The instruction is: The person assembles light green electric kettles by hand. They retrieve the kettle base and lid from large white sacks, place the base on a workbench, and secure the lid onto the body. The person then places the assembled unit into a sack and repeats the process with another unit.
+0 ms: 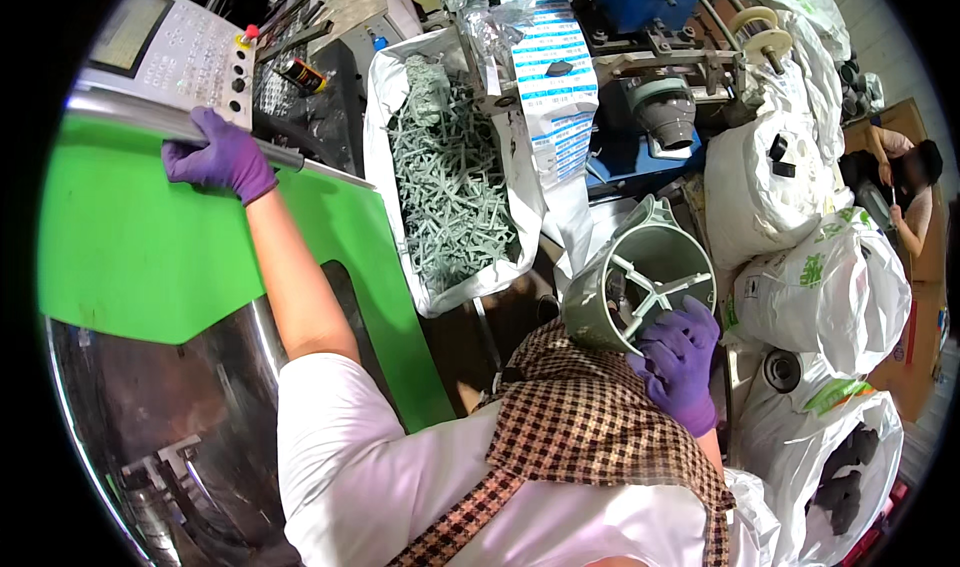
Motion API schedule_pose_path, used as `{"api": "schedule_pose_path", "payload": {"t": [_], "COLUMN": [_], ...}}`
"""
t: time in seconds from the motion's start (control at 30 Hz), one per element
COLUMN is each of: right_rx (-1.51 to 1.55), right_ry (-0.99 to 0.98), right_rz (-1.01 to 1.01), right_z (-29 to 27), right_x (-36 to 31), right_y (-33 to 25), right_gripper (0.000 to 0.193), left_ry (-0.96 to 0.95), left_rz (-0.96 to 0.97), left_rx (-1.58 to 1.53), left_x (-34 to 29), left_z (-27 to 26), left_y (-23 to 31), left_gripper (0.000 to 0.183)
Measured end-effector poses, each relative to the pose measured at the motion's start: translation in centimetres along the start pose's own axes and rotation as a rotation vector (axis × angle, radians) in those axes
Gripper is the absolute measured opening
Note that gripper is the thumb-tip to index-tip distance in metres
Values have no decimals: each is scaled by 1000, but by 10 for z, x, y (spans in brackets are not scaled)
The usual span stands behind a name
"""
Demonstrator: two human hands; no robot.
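Note:
My left hand [222,159], in a purple glove, is curled over the metal rail [125,117] along the top of a bright green machine panel [150,217]. Held close to my checked apron [600,422] is a large grey-green plastic cylinder [585,302], its open end facing up and cross-shaped spokes [655,292] showing inside. My right hand [682,362], gloved in purple too, grips its near rim with bent fingers. Part of the thumb side is hidden.
A control panel [190,62] with a red button stands beyond my left hand. Ahead, a white-lined bin [385,157] holds many grey-green plastic pieces [455,182]. White sacks [765,192] crowd the right side. Another person [910,182] sits at far right. A glossy window [170,407] lies lower left.

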State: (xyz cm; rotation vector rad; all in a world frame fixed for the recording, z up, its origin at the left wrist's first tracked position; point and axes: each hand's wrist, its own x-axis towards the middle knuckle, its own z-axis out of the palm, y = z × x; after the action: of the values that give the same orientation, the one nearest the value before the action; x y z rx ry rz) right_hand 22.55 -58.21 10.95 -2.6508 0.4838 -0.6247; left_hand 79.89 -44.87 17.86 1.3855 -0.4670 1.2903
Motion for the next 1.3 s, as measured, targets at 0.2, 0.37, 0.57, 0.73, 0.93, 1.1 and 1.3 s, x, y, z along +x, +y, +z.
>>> {"api": "schedule_pose_path", "payload": {"t": [0.2,0.37,0.57,0.73,0.93,1.1,1.3], "right_rx": [35,-127,452,465,-84,274,278], "right_ry": [-37,-600,55,-197,119,118,24], "right_rz": [-138,-193,-347,84,218,-264,-526], "right_z": [17,10,-68,35,-51,-93,-95], "right_x": [14,28,101,21,-29,29,57], "right_y": [9,19,123,337,419,308,239], "right_gripper": [19,14,46,36,18,8,15], "left_ry": [-779,-1803,-1811,-1431,-809,-1160,-1155], "left_rz": [230,188,248,514,-229,160,-791], "left_rx": [-84,-56,-511,-590,163,517,-148], "left_x": [-119,-215,-245,-213,-117,-252,-316], "left_z": [-56,-113,-117,-95,-141,-114,-25], "left_y": [200,315,374,412,277,179,175], "left_gripper": [31,21,20,20,34,61,74]}}
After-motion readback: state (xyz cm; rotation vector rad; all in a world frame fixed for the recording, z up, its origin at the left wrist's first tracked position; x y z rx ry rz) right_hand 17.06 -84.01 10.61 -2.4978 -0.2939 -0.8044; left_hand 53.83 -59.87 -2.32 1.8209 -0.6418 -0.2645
